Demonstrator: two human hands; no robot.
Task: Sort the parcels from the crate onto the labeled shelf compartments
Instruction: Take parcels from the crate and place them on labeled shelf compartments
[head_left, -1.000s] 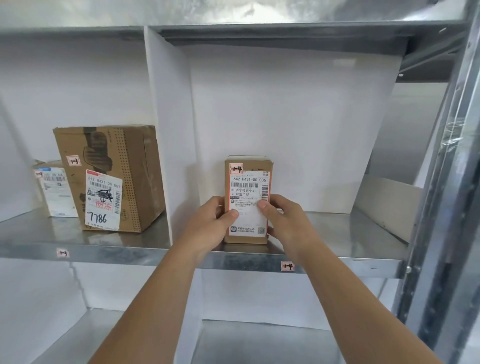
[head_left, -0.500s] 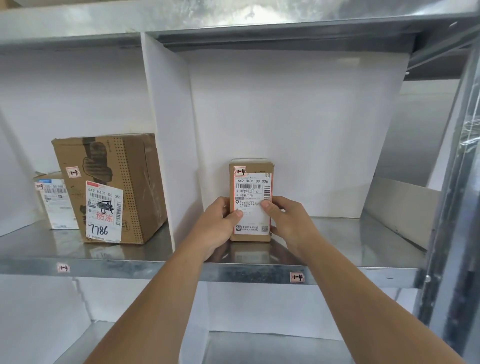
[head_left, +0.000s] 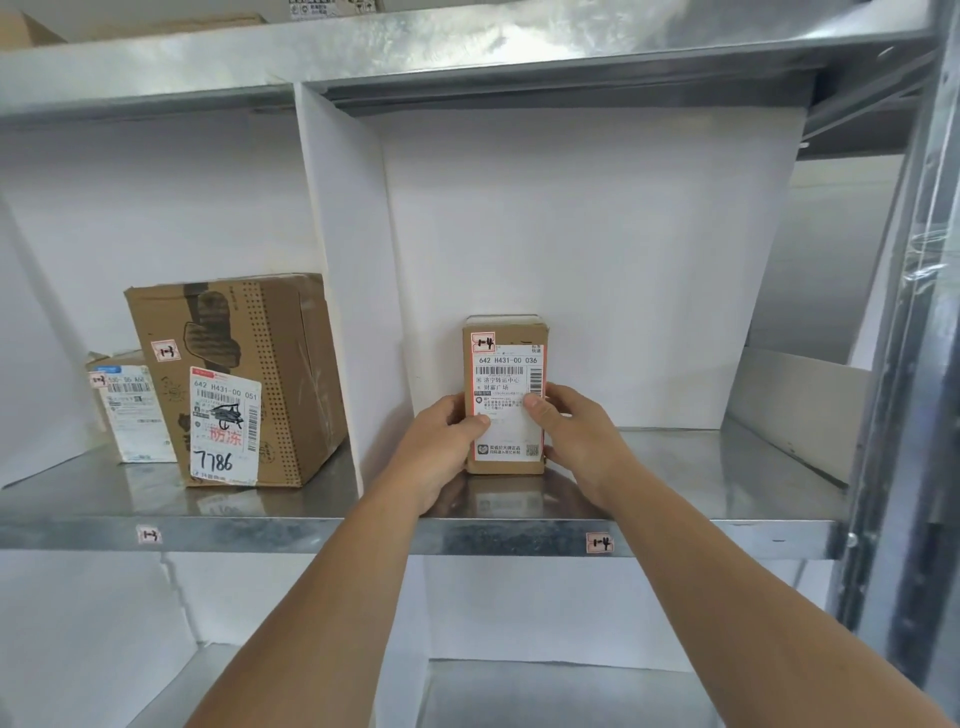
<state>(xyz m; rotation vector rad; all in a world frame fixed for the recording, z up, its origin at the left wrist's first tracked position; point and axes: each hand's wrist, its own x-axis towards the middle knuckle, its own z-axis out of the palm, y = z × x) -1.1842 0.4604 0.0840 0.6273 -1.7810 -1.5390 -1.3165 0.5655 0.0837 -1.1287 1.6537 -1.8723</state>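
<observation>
Your left hand (head_left: 441, 447) has, well to its left, a small white parcel (head_left: 132, 410) and a large brown cardboard box (head_left: 249, 374) already shelved. With your right hand (head_left: 582, 441) it grips the slim brown labelled carton (head_left: 506, 364), upright on the grey metal shelf (head_left: 727, 478); only letting go seems left.

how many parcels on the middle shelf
3: a small parcel standing in the right compartment; a large brown box and a white-labelled box in the left compartment. Others may hide behind them.

Glossy metal shelf (head_left: 727, 483), matt cardboard parcel (head_left: 506, 332)
</observation>
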